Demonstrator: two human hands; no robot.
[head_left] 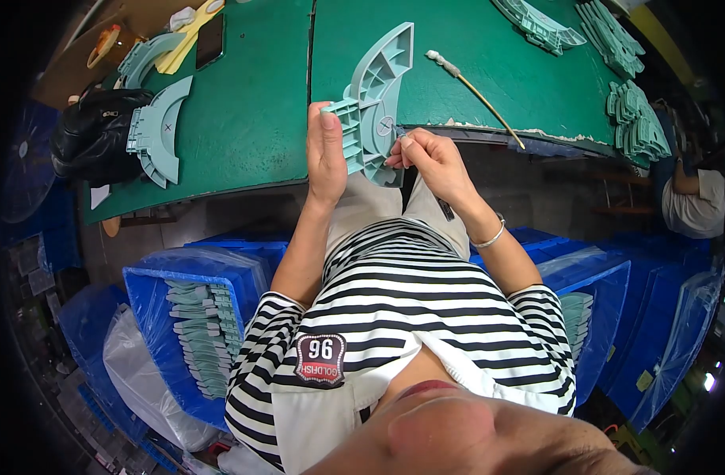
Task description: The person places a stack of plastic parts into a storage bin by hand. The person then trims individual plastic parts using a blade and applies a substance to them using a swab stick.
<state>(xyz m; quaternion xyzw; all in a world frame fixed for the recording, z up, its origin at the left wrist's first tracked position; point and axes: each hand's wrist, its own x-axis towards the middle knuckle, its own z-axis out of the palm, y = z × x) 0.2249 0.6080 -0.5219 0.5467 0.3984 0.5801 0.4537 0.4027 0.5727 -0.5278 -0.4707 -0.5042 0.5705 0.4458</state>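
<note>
My left hand (327, 154) grips a curved mint-green plastic part (378, 103) by its ribbed block. The part stands tilted over the table's near edge, its hollow ribbed arc pointing up and away. A round mark with an X shows on its flat face. At the part's right edge, my right hand (435, 162) pinches a small bluish-grey piece (403, 134), too small to name. Its fingers are close to the part's lower end; whether they touch it is hard to see. A thin stick with a white wrapped tip (477, 95) lies to the right.
The green table (251, 119) bears another curved part (160, 131) beside a black bag (101, 138), a phone (210, 39) and a yellow cloth (190, 39). Stacked parts (635, 119) stand far right. Blue crates (140, 285) holding parts flank me. Another person's sleeve (707, 194) shows at right.
</note>
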